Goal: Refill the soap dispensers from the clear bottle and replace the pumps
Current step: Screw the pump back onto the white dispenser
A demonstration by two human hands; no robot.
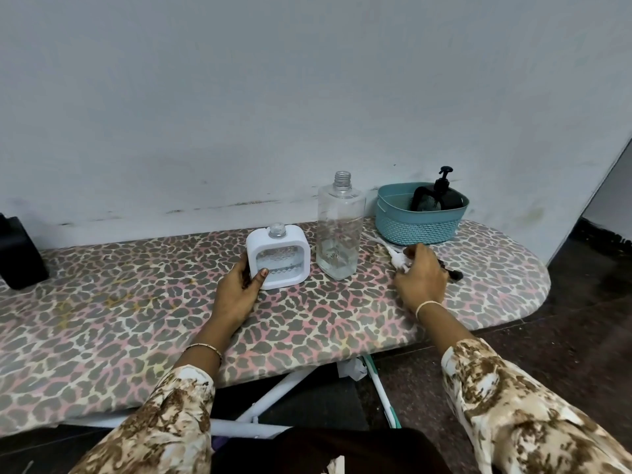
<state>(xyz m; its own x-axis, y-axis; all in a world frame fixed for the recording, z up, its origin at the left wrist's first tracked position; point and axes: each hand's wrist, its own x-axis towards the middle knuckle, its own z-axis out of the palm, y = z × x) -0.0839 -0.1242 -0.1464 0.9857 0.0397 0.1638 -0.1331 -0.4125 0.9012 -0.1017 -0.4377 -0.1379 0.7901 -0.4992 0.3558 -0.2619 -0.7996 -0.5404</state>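
Observation:
A white square soap dispenser (278, 256) with a clear window stands on the leopard-print ironing board (136, 302), its neck uncapped. My left hand (239, 285) grips its left side. To its right stands the tall clear bottle (339, 234), uncapped, with a little liquid at the bottom. My right hand (422, 277) lies right of the bottle, fingers closed on a white pump (396, 260) whose tube points toward the bottle. A black pump (453, 273) pokes out from under that hand.
A teal basket (415, 224) at the back right holds a black dispenser (444, 195) with its pump on. A black container (18, 256) sits at the far left edge. The wall runs close behind the board; its rounded end is at the right.

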